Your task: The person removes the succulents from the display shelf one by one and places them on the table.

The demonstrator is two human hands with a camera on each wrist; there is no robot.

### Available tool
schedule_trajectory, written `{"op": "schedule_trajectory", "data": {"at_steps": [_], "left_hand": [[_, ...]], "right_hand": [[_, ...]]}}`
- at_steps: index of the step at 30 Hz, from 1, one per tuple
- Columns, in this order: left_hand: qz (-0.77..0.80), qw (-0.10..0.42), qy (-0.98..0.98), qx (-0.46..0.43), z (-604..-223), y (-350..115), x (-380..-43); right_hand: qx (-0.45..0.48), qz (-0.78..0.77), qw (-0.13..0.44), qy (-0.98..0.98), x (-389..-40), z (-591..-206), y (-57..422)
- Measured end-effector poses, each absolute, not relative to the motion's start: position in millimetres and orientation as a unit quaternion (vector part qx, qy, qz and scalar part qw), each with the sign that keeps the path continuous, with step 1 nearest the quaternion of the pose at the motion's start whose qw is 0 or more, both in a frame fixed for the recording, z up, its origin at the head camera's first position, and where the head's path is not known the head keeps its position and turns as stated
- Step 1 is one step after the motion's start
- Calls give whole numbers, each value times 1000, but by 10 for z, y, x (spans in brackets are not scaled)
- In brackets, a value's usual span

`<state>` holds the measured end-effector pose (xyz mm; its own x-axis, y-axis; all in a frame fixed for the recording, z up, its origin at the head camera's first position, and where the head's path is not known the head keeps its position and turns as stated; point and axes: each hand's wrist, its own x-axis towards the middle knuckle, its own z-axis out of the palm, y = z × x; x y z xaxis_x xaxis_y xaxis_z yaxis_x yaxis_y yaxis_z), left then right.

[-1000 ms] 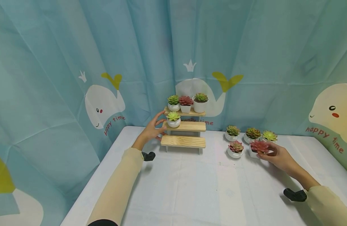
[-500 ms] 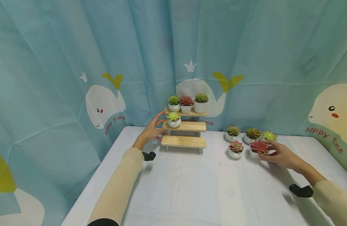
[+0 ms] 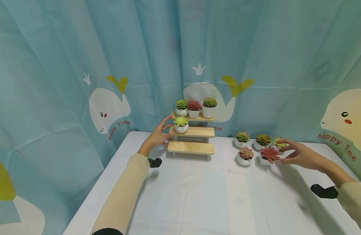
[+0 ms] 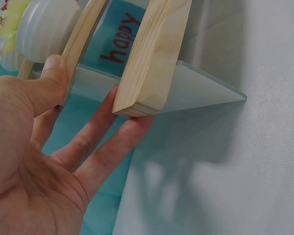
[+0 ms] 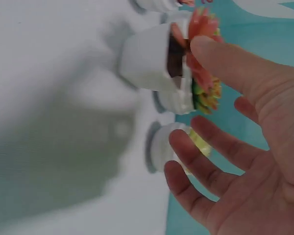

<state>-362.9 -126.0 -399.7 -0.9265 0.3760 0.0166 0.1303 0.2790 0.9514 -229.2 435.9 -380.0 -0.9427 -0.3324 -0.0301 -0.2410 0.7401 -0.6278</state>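
Observation:
In the head view my left hand (image 3: 159, 136) is at the left end of a three-tier wooden plant stand (image 3: 192, 148). The left wrist view shows its thumb and fingertips against the ends of the planks (image 4: 152, 63). A light green succulent in a round white pot (image 3: 181, 125) sits on the middle tier, just beside that hand. Right of the stand, my right hand (image 3: 302, 156) hovers with spread fingers beside a red succulent in a square white pot (image 3: 266, 157), which stands upright on the table. Its thumb overlaps the red leaves (image 5: 201, 73) in the right wrist view.
The top tier bears a green succulent (image 3: 181, 105), a red one (image 3: 194, 107) and a larger white pot (image 3: 209, 110). Near the red succulent stand several round-potted ones, including a pinkish one (image 3: 245, 155) and a brownish-green one (image 3: 262, 141). A whale-print curtain (image 3: 156, 65) hangs behind the table.
My right hand has let go of the red succulent and drawn back to the right, its fingers spreading. The pot stays in place. My left hand has not visibly moved.

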Motion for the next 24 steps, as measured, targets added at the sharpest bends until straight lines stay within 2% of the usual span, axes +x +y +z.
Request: {"op": "schedule_trajectory", "data": {"at_steps": [6,24], "left_hand": [[579,106,792,160,-3993,-1269,-3605],[577,102,795,159,-4033,-1267,-3659]], "right_hand": [[-149,-314,70,935,-2295,-3673,4330],[-170,-346,2,923,-2444,-3401,3879]]}}
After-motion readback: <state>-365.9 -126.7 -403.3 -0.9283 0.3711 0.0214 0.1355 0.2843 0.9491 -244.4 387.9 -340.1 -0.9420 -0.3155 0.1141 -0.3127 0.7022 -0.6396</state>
